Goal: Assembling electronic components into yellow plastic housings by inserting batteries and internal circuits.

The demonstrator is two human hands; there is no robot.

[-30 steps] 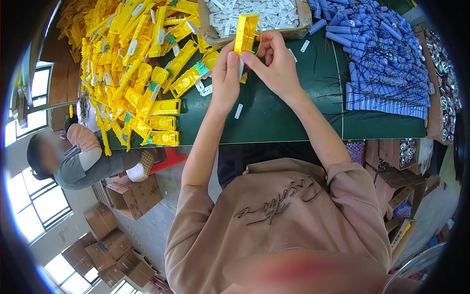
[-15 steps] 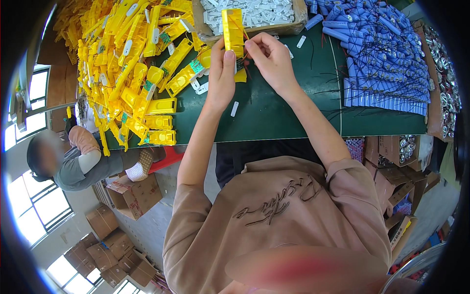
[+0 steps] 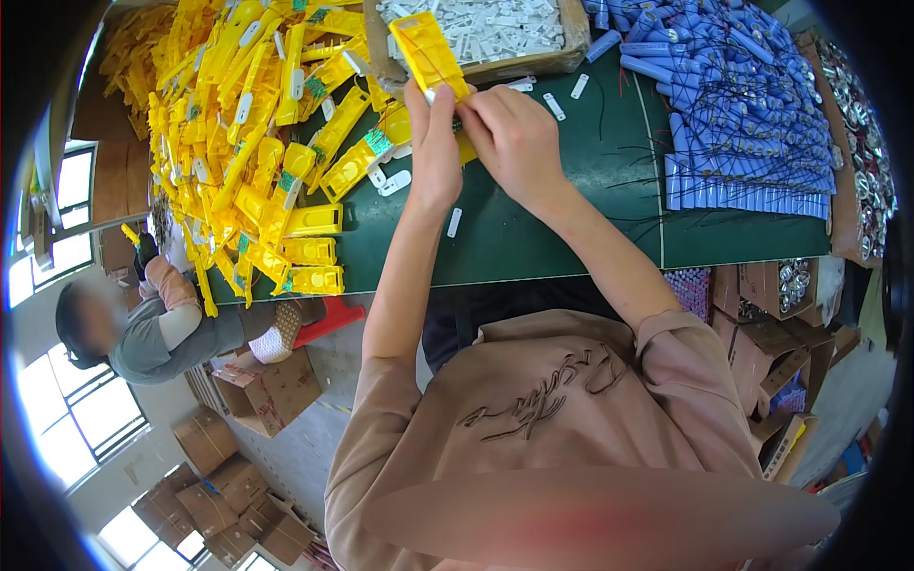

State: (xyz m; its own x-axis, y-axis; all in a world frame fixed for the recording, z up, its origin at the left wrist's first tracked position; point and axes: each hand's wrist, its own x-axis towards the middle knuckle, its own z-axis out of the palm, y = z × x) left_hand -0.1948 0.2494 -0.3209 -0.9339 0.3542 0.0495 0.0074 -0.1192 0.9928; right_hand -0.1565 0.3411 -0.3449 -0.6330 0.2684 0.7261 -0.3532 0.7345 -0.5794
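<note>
A yellow plastic housing (image 3: 426,49), a long hollow shell with thin wires inside, is held up and tilted left over the front of the parts box. My left hand (image 3: 434,147) is closed around its lower end, the thumb on its face. A bit of white shows by that thumb. My right hand (image 3: 519,143) is closed, fingertips bunched against the housing's lower right end; what they pinch is hidden. Under the hands, another yellow part (image 3: 466,147) partly shows. A small white plastic strip (image 3: 454,223) lies on the green tabletop (image 3: 552,238) nearer to me.
Yellow housings (image 3: 257,143), some with green circuit boards, are heaped at left. A cardboard box (image 3: 571,48) of small white parts stands at the back. Wired blue cylindrical cells (image 3: 743,114) are stacked at right beside a box of metal parts (image 3: 871,181). Another person (image 3: 162,333) sits at left.
The housing has tipped from upright to leaning left. My right hand has turned and moved in closer to the left hand, its fingertips now at the housing's lower end.
</note>
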